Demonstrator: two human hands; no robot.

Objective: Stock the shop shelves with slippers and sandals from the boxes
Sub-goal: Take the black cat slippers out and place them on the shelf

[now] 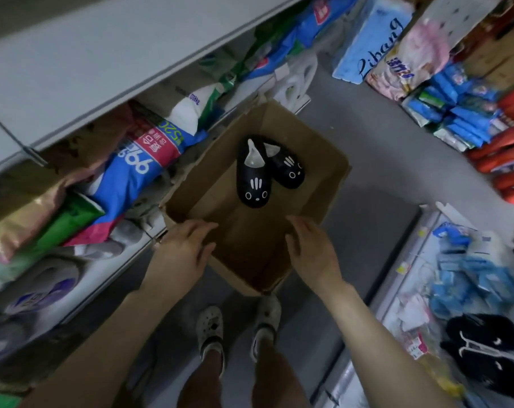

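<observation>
Black moulded slippers with white animal faces (254, 184) lie at the far end of a brown cardboard box (326, 184); left hand (185, 248) and right hand (311, 248) hover empty, fingers spread, at its near edge. Probably light and rubbery; best gripped at the heel openings.

The brown box (320, 184) holds two black slippers (254, 175) with white stripes and little white face dots, near a blue, red and white bag (138, 166), a green bag (70, 222), a light blue pack (370, 39), orange packs (509, 160) and fuzzy black slippers (482, 348).
</observation>
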